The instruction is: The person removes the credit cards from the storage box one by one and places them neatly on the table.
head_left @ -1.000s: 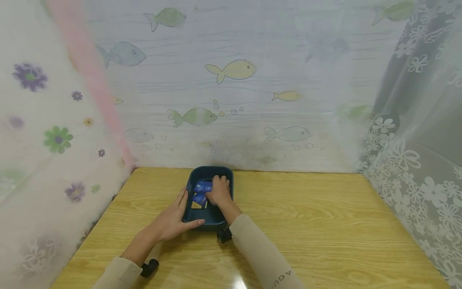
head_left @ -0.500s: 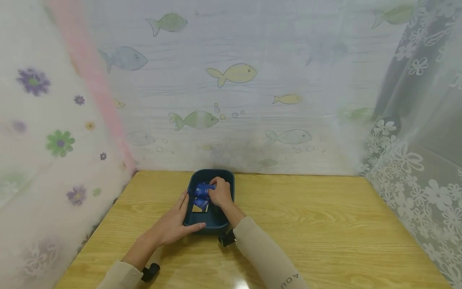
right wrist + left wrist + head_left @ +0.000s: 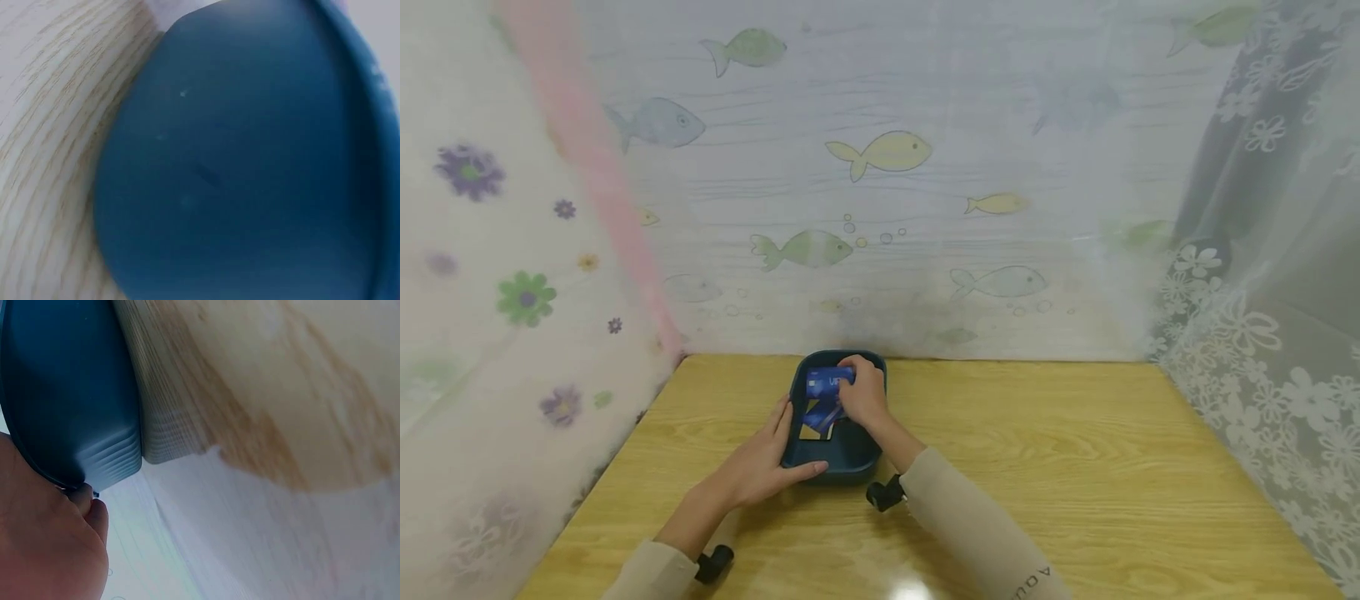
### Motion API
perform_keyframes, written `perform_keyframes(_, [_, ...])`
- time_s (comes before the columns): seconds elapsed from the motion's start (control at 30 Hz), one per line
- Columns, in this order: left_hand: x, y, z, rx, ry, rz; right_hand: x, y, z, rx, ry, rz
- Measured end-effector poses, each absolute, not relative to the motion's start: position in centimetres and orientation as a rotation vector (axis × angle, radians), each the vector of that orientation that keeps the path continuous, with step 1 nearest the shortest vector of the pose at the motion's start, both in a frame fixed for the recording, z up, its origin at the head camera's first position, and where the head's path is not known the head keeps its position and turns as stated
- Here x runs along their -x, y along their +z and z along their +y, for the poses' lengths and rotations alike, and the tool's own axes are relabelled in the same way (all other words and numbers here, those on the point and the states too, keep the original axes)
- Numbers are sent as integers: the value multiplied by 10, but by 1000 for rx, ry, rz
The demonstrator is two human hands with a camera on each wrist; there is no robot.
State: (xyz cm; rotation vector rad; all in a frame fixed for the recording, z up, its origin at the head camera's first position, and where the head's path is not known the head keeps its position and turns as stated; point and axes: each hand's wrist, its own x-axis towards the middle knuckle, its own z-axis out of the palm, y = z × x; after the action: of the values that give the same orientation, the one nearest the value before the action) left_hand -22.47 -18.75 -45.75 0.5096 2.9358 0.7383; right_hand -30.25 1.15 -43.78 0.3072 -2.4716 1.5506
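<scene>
A: Nearest, the left hand (image 3: pixel 760 467) braces the dark blue tray (image 3: pixel 850 454) on the wooden table (image 3: pixel 1075 467), thumb on the near rim, fingers straight along its 9 o'clock wall.

B: And the blue card (image 3: pixel 829 382)?

A: Pinched in the right hand (image 3: pixel 863 396), raised over the tray's 12 o'clock end, above other cards (image 3: pixel 817 419). It looks light, stiff and slick; edges grip best.

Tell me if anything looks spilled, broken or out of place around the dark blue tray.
Nothing stands out. The dark blue plastic tray sits flat on the wooden table; left hand steadies its rim, right hand lifts a blue card.
</scene>
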Motion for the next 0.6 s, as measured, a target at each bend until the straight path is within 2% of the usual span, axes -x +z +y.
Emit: perform_keyframes(0.6, [225, -458, -188, -479, 739, 2921, 288, -418, 45, -402, 1643, -2504])
